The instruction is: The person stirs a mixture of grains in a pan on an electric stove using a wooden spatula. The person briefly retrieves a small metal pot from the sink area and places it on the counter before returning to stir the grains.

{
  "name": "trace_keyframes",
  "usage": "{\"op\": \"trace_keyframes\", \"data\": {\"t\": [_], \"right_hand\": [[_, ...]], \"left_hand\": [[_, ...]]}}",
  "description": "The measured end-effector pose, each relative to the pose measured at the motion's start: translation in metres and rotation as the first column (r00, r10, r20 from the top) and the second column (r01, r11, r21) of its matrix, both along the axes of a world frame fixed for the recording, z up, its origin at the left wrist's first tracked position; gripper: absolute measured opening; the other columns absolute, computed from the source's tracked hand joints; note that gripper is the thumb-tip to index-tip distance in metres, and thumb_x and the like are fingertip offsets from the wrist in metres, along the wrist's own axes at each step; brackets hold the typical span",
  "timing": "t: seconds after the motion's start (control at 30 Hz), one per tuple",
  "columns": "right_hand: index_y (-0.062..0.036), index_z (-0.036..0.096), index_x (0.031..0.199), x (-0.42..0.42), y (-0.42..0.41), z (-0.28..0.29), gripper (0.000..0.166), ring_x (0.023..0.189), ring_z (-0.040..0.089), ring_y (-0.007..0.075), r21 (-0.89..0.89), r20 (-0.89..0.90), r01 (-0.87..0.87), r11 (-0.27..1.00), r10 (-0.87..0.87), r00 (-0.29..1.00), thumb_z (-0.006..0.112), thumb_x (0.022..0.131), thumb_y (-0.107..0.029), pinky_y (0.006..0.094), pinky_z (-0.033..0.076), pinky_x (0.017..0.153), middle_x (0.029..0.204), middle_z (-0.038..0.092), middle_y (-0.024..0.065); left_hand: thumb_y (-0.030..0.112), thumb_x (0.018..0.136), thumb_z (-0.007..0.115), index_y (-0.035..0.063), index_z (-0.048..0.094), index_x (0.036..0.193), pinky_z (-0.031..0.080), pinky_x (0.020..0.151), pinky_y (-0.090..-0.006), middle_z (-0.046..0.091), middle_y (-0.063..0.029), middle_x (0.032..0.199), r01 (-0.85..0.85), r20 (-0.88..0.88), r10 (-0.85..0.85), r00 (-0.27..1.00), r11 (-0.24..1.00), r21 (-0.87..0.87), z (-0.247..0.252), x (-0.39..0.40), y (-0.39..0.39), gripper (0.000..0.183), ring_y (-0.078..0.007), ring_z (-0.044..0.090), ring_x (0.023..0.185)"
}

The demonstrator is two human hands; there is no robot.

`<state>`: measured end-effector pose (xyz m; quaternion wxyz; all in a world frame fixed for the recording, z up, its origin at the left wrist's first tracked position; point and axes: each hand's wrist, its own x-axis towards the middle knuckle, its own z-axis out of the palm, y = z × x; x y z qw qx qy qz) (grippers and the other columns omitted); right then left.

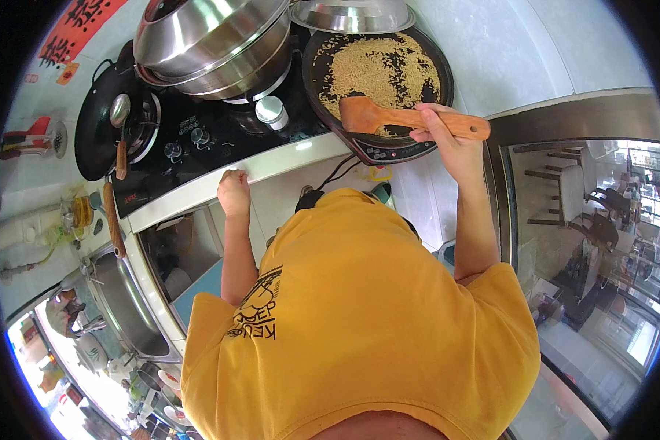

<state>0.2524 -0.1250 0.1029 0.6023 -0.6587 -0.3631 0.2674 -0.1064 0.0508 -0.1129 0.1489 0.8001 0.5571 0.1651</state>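
My right hand (450, 144) grips the handle of a wooden spatula (363, 114). The spatula's broad blade is over the near left part of a round black electric pan (447, 82). Pale brown grains (368, 69), rice-like in shape, lie spread across the pan's bottom, with dark gaps between them. A metal lid (355, 19) covers the pan's far edge. My left hand (234, 192) is curled at the front edge of the white counter (269, 166), left of the pan, with nothing visible in it.
On the black gas hob (214, 124) stand a large steel pot (214, 49) and a small lidded metal container (271, 113). A black wok (99, 126) with a metal ladle (120, 110) is at the left. Further left is a steel sink (129, 302). A framed glass panel (583, 231) is at the right.
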Motion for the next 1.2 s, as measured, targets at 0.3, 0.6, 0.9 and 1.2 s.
{"op": "trace_keyframes", "data": {"t": [0.3,0.6,0.9,1.2], "right_hand": [[0.0068,0.067,0.102,0.003,-0.009,-0.001,0.020,0.067,0.068,0.0154,0.003,0.008,0.025,1.000,-0.025,1.000,0.060,0.094,-0.010,0.0240,0.056,0.063,0.090,0.069,0.0113],[0.0061,0.066,0.102,0.000,-0.003,0.007,0.016,0.069,0.068,0.0146,-0.069,0.042,-0.064,0.996,0.067,0.997,0.061,0.092,-0.006,0.0237,0.055,0.063,0.092,0.069,0.0105],[0.0042,0.066,0.101,0.018,-0.008,0.017,0.016,0.069,0.067,0.0134,0.051,0.156,0.036,0.998,-0.043,0.987,0.062,0.091,-0.008,0.0225,0.053,0.064,0.091,0.068,0.0077],[0.0048,0.068,0.102,0.028,-0.017,-0.010,0.022,0.067,0.066,0.0110,-0.103,0.100,0.123,0.987,-0.112,0.989,0.066,0.090,-0.013,0.0218,0.052,0.063,0.082,0.069,0.0076]], "left_hand": [[0.013,0.080,0.065,0.0067,0.071,0.081,0.053,0.070,-0.0401,0.066,-0.0118,0.084,0.008,0.017,-0.008,1.000,1.000,0.002,0.000,-0.001,0.002,0.009,-0.0322,0.064,0.076],[0.012,0.081,0.062,0.0063,0.069,0.078,0.053,0.070,-0.0407,0.064,-0.0121,0.084,0.039,-0.054,-0.038,0.998,0.999,0.022,0.003,0.001,0.001,0.010,-0.0327,0.064,0.075],[0.010,0.083,0.058,0.0041,0.060,0.076,0.055,0.070,-0.0397,0.062,-0.0133,0.083,0.104,-0.285,-0.067,0.956,0.988,0.117,-0.006,0.008,0.001,0.010,-0.0310,0.065,0.077],[0.007,0.096,0.054,0.0003,0.056,0.096,0.043,0.069,-0.0223,0.055,0.0002,0.082,0.428,0.775,0.102,0.624,0.785,-0.448,0.181,0.052,-0.028,0.007,-0.0078,0.052,0.075]]}}
